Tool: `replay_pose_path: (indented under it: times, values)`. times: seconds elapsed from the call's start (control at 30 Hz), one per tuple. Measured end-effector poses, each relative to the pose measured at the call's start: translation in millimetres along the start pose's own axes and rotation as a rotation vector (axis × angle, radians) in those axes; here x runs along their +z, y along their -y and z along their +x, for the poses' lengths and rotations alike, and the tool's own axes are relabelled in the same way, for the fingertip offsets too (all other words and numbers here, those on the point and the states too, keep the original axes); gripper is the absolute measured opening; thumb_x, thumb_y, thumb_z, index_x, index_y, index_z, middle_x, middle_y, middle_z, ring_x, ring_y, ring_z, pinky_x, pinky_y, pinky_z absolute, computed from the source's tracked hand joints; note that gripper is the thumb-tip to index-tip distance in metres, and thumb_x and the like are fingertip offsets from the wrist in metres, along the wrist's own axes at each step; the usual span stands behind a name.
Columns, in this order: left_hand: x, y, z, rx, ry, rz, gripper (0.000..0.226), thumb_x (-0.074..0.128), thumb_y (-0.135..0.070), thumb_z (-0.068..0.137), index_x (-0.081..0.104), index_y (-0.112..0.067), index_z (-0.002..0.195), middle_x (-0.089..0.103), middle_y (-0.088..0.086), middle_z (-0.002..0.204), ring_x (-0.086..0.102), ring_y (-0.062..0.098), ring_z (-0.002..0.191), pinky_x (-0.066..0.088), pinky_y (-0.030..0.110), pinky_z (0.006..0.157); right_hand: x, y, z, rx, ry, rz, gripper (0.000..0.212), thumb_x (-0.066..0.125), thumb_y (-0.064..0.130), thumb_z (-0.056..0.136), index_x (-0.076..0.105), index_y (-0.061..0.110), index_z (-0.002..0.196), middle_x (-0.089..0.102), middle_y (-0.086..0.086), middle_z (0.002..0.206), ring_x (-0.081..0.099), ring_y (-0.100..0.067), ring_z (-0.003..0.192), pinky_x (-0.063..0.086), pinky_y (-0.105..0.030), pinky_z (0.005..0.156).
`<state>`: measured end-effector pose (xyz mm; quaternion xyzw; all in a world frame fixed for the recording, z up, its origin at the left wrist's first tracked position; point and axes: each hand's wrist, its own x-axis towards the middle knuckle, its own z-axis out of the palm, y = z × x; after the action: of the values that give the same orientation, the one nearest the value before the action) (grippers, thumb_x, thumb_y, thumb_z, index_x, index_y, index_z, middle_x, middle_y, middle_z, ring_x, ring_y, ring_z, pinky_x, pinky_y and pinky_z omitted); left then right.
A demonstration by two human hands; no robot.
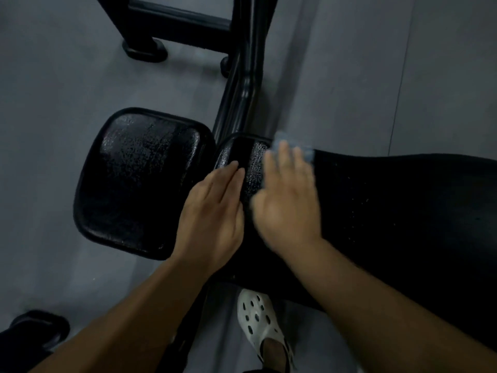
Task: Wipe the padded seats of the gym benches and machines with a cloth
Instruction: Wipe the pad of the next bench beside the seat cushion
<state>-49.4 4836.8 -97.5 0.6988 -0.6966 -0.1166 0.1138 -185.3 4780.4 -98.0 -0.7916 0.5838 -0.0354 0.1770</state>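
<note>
A black padded seat sits at the left of a gym bench. Its long black back pad runs off to the right. My left hand rests flat with straight fingers on the narrow end of the long pad, beside the gap between the pads. My right hand, blurred by motion, presses flat on a pale blue cloth on the long pad. Only the cloth's far edge shows beyond my fingertips.
The bench's black steel frame runs away from the pads to a crossbar with feet at the top. Grey rubber floor lies all round. My white perforated shoe stands under the bench. A dark object sits at bottom left.
</note>
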Motion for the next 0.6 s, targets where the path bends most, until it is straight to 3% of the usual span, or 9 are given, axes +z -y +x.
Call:
replay_pose_path:
  times: [0.13,0.2,0.3,0.4,0.5,0.6]
  values:
    - [4.3,7.6,16.6,0.058,0.048,0.067,0.053,0.042,-0.021,0.096,0.046,-0.001,0.145,0.036,0.015,0.157,0.032,0.029,0.146,0.032,0.047,0.116,0.3,-28.4,-90.3,-0.279,0.141,-0.003,0.063,0.038,0.029,0.091,0.039,0.012,0.152,0.025,-0.008,0.163,0.025,-0.029,0.15,0.021,-0.045,0.12]
    - [3.5,-3.7,15.2,0.078,0.043,0.107,0.054,0.041,-0.022,0.095,0.045,-0.002,0.145,0.035,0.014,0.158,0.03,0.029,0.147,0.029,0.048,0.118,-10.3,-65.7,-83.6,-0.157,0.061,0.063,0.072,0.042,0.025,0.082,0.036,0.009,0.152,0.033,-0.011,0.159,0.034,-0.03,0.145,0.022,-0.042,0.12]
    - [8.6,-27.2,15.1,0.112,0.03,0.021,0.056,0.043,-0.019,0.093,0.044,-0.005,0.147,0.034,0.01,0.159,0.027,0.025,0.149,0.025,0.044,0.12,-20.4,-59.7,-4.9,0.169,-0.047,0.066,0.083,0.036,0.025,0.077,0.024,0.007,0.156,0.023,-0.014,0.163,0.017,-0.029,0.151,0.01,-0.04,0.124]
    - [19.1,-26.6,24.6,0.078,0.018,-0.01,0.055,0.039,-0.021,0.097,0.04,-0.002,0.149,0.032,0.013,0.159,0.025,0.026,0.149,0.028,0.045,0.119,-6.2,-21.7,-3.6,0.054,-0.017,0.018,0.077,0.027,0.03,0.083,0.024,0.007,0.157,0.016,-0.013,0.165,0.009,-0.029,0.154,0.009,-0.046,0.125]
    - [22.8,-18.0,25.0,0.1,0.027,0.07,0.053,0.038,-0.024,0.101,0.038,-0.003,0.15,0.03,0.012,0.16,0.024,0.024,0.15,0.03,0.046,0.117,-5.3,-41.8,-84.6,-0.197,0.114,-0.022,0.075,0.039,0.028,0.08,0.036,0.007,0.153,0.024,-0.012,0.163,0.022,-0.03,0.151,0.015,-0.045,0.123]
    - [23.4,-20.5,25.1,0.107,0.001,0.091,0.053,0.038,-0.024,0.1,0.039,-0.004,0.15,0.031,0.011,0.16,0.025,0.024,0.15,0.03,0.047,0.117,-16.5,-93.3,-76.9,-0.128,0.065,-0.045,0.079,0.039,0.029,0.075,0.039,0.008,0.151,0.03,-0.011,0.161,0.032,-0.033,0.146,0.023,-0.048,0.12]
